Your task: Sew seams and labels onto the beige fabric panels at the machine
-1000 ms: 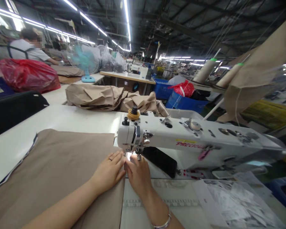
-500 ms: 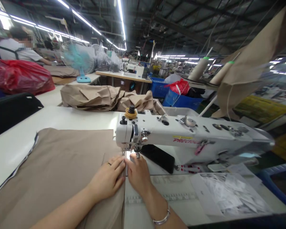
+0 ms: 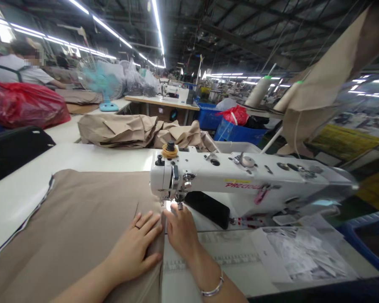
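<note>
A large tan fabric panel (image 3: 82,219) lies flat on the sewing table, its right edge running under the presser foot of a white sewing machine (image 3: 202,170). My left hand (image 3: 135,244) rests on the panel just short of the needle, fingers spread and palm down, a ring on one finger. Close beside the lit needle area, my right hand (image 3: 181,229) has its fingers bent together, with thumb and fingertips at the fabric's edge; what lies under those fingertips is partly hidden. A bracelet (image 3: 213,288) circles my right wrist.
A black phone (image 3: 208,209) lies under the machine arm. Right of it are small scissors with a red-and-white handle (image 3: 246,221) and a box of white labels (image 3: 306,252). Folded tan fabric (image 3: 120,130) is heaped behind; thread cones (image 3: 258,91) stand at the back right.
My left hand has slid back toward me over the fabric, and its fingers have spread, leaving a gap from the needle. My right hand stays by the presser foot. The view shifts slightly.
</note>
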`<action>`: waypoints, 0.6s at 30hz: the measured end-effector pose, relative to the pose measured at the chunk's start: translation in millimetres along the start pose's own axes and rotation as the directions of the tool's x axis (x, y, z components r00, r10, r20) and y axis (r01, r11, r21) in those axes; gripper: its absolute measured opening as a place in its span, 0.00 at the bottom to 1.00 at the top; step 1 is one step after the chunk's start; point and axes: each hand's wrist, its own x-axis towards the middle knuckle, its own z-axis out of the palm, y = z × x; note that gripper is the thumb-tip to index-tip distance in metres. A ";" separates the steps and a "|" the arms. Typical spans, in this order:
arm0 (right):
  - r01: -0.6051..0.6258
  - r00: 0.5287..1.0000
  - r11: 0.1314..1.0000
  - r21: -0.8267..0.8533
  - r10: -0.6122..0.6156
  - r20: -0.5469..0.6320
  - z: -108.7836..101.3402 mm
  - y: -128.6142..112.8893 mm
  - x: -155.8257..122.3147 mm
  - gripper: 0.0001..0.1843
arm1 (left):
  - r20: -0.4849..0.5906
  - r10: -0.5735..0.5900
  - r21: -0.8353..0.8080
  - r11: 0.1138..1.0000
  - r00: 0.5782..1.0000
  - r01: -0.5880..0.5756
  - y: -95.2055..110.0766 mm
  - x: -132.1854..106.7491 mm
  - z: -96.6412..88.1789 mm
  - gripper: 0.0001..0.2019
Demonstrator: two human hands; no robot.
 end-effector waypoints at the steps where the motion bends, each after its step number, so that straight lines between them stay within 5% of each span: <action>1: 0.004 1.000 1.000 0.005 -0.004 -0.009 1.5 0.6 -0.4 0.19 | 0.000 0.006 0.010 1.000 1.000 -0.006 -2.6 3.4 -0.6 0.28; 5: -0.002 0.998 0.999 0.054 0.006 -0.070 4.9 3.3 2.1 0.17 | -0.050 -0.008 0.047 0.999 0.999 0.010 -14.7 26.8 -5.5 0.26; 10: 0.040 0.996 0.990 0.135 -0.030 -0.080 -12.4 2.7 -6.3 0.15 | -0.098 -0.041 0.054 0.997 0.994 0.047 -12.6 41.1 -13.1 0.13; 15: 0.053 0.998 0.960 0.276 -0.063 0.025 -42.3 -18.1 -67.3 0.14 | -0.136 -0.012 -0.080 0.997 0.991 0.001 25.9 -26.6 1.2 0.06; 18: 0.119 0.992 0.952 0.283 -0.105 -0.064 -46.4 -37.7 -104.6 0.16 | -0.227 0.069 -0.084 0.992 0.972 -0.090 46.5 -71.7 14.4 0.14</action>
